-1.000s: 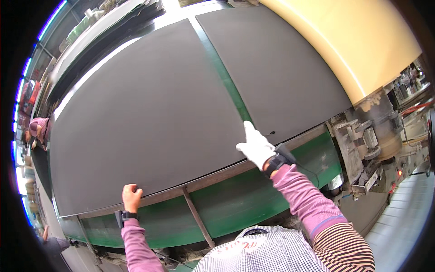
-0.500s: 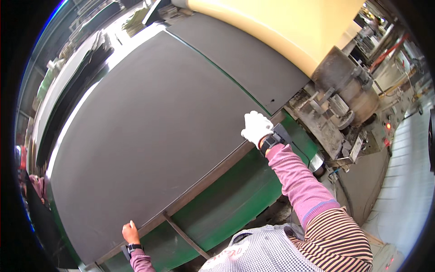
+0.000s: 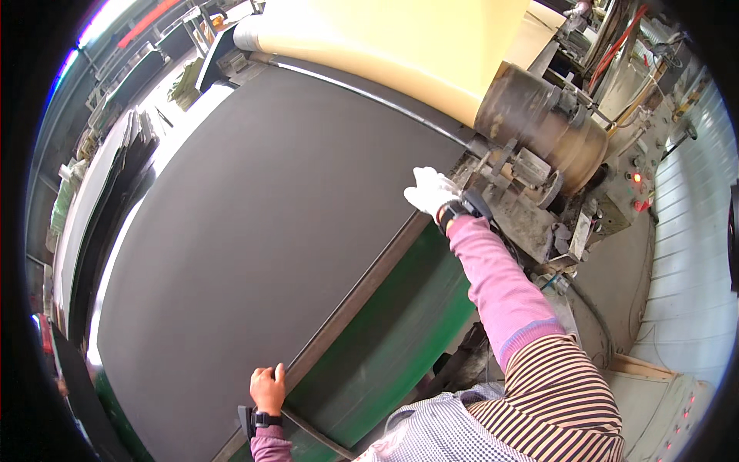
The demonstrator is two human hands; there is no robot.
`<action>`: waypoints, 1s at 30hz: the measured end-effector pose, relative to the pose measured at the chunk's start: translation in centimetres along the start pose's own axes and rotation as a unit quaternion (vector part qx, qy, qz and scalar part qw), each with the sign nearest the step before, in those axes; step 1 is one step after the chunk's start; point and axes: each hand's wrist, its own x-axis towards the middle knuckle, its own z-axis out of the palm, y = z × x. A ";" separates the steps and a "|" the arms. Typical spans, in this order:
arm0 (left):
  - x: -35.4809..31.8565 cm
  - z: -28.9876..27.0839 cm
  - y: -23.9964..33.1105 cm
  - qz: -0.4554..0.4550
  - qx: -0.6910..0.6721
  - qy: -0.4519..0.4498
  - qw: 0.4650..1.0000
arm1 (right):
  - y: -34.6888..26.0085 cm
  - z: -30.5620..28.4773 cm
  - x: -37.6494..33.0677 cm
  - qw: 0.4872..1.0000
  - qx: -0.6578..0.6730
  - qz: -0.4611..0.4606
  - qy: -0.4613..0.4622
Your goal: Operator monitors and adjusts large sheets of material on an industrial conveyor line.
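Observation:
A large dark grey sheet (image 3: 254, 223) lies flat over a green belt (image 3: 385, 331), its near edge running along a brown rail (image 3: 354, 296). My left hand (image 3: 268, 390), bare, is at the near left edge of the sheet with its fingers curled; what they hold, if anything, is hidden. Farther right, my right hand (image 3: 431, 189) wears a white glove and sits at the sheet's right corner, with thumb and fingers apart. Beyond the sheet, a thin silvery bar (image 3: 369, 96) crosses in front of a wide cream-coloured roll or cover (image 3: 385, 46).
A worn cylindrical drum (image 3: 539, 123) and dusty machine parts (image 3: 531, 169) stand close to the right hand. Past them is a control panel with a lit red lamp (image 3: 637, 178). Dark stacked sheets (image 3: 104, 208) stand at the left. A ribbed pale wall (image 3: 685, 254) bounds the right.
The dark sheet has shifted away toward the cream roll, and the green gap between two sheets no longer shows. The view has turned somewhat. My left hand appears farther right, its fingers more visible.

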 end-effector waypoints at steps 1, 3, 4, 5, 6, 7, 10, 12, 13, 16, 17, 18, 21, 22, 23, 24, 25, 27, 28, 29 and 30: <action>0.7 0.0 1.7 0.012 0.009 -0.012 1.000 | 0.1 -0.3 -1.3 0.996 0.042 -0.039 0.066; 2.2 0.3 4.6 0.035 -0.011 -0.010 0.999 | -1.0 -0.1 -4.6 0.977 0.098 -0.142 0.125; 2.9 0.3 5.6 0.034 -0.017 -0.045 0.998 | -1.4 0.3 -7.0 0.954 0.161 -0.202 0.153; 3.5 0.6 6.3 0.044 -0.025 -0.085 0.995 | -2.2 0.8 -9.6 0.948 0.195 -0.210 0.140; 4.0 0.9 6.5 0.024 -0.026 -0.098 0.995 | -2.8 1.1 -12.3 0.938 0.233 -0.230 0.116; 4.2 1.3 6.2 0.036 -0.186 -0.110 0.976 | -3.6 1.3 -14.8 0.925 0.290 -0.233 0.073; 3.3 2.7 2.6 0.022 -0.408 -0.111 0.906 | -5.4 1.0 -21.6 0.886 0.385 -0.258 -0.018; 1.5 3.4 -1.8 0.022 -0.212 -0.025 0.977 | -5.8 0.1 -25.5 0.874 0.422 -0.220 -0.097; 0.1 3.2 -4.4 -0.005 -0.045 -0.020 0.999 | -5.8 -0.2 -27.3 0.879 0.412 -0.187 -0.152; -4.8 2.2 -10.1 0.066 0.190 0.128 0.971 | -5.1 -0.8 -31.4 0.842 0.433 -0.110 -0.303; -5.7 1.4 -11.6 0.074 0.149 0.166 0.972 | -5.0 -0.7 -32.7 0.836 0.418 -0.106 -0.340; -6.6 0.9 -12.0 0.073 0.162 0.180 0.968 | -5.0 -0.5 -33.7 0.793 0.476 -0.060 -0.375; -7.5 -0.2 -9.9 0.064 0.155 0.164 0.972 | -5.2 0.1 -35.9 0.793 0.445 -0.046 -0.413; -6.6 0.0 -7.9 -0.009 0.130 0.132 0.983 | -5.4 0.2 -36.2 0.795 0.428 -0.023 -0.429; -6.6 0.1 -6.2 0.033 0.104 0.191 0.976 | -5.7 0.1 -36.4 0.801 0.415 -0.009 -0.432; -5.9 0.4 -4.5 0.003 0.084 0.143 0.986 | -6.1 0.0 -36.7 0.806 0.397 -0.007 -0.440; -5.1 1.0 -2.8 -0.048 0.090 0.143 0.984 | -6.7 0.0 -36.9 0.818 0.379 0.003 -0.432; -3.6 1.7 0.3 -0.083 0.072 0.175 0.978 | -7.6 -0.3 -37.3 0.803 0.415 -0.033 -0.426; -3.0 1.6 1.3 -0.088 0.035 0.135 0.986 | -7.8 -0.5 -37.4 0.808 0.405 -0.008 -0.427; -2.4 1.8 1.7 -0.067 0.000 0.063 0.996 | -8.1 -0.3 -37.6 0.814 0.398 0.019 -0.422; -1.9 1.8 2.4 -0.058 -0.010 0.021 0.998 | -8.0 -0.3 -37.7 0.818 0.400 0.026 -0.413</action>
